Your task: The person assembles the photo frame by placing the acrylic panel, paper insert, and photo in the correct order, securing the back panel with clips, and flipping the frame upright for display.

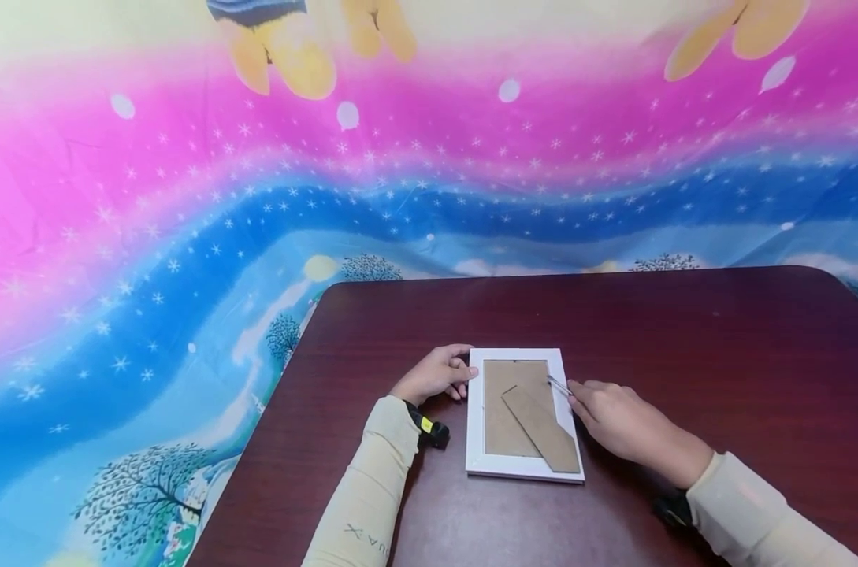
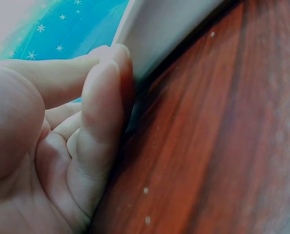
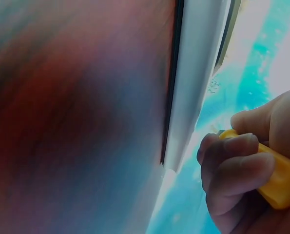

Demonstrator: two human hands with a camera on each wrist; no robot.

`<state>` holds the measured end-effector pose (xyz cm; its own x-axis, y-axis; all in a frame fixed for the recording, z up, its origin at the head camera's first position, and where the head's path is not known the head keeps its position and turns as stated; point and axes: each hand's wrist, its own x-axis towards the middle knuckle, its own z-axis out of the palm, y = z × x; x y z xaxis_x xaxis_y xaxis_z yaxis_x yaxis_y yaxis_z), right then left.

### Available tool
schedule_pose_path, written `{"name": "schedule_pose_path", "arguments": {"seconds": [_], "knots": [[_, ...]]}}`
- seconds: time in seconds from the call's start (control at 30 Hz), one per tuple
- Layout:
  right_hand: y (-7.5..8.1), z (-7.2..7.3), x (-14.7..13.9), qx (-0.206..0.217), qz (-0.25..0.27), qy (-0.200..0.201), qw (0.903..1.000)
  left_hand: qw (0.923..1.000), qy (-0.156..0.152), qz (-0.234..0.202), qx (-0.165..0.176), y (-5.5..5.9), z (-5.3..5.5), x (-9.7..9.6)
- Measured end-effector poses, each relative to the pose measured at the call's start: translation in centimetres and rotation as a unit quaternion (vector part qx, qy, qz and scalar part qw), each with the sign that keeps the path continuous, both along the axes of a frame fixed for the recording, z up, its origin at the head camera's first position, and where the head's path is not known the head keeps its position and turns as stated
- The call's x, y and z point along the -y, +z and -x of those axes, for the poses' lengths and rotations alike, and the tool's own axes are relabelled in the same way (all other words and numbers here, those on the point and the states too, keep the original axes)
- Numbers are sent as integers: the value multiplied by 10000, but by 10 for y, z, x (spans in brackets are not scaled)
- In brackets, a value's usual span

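A white picture frame (image 1: 476, 425) lies back side up on the table, its brown backing board (image 1: 507, 378) and slanted easel stand (image 1: 538, 429) showing. My left hand (image 1: 439, 374) holds the frame's left edge near the far corner, thumb on the rim. In the left wrist view, curled fingers (image 2: 98, 112) meet the frame's side (image 2: 159, 34). From the right, my right hand (image 1: 623, 417) grips a screwdriver with a yellow handle (image 3: 281, 178). Its metal shaft (image 1: 559, 386) reaches over the right rim to the backing board's edge; whether the tip touches is too small to tell.
The dark reddish-brown table (image 1: 655, 331) extends around the frame on all sides. Behind it hangs a colourful printed cloth (image 1: 429, 173) with snowflakes and trees. A black wrist camera (image 1: 436, 433) sits beside the frame's left edge.
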<state>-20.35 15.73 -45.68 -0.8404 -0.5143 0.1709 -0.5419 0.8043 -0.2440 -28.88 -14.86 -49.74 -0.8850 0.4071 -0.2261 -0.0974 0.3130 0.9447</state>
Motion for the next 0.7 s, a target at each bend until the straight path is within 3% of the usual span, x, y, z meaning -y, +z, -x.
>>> {"name": "schedule_pose_path", "arguments": {"seconds": [0.7], "knots": [[-4,12,-8,-250,85,151,9995,10000,-8,-51,5,2,-2,0]]}}
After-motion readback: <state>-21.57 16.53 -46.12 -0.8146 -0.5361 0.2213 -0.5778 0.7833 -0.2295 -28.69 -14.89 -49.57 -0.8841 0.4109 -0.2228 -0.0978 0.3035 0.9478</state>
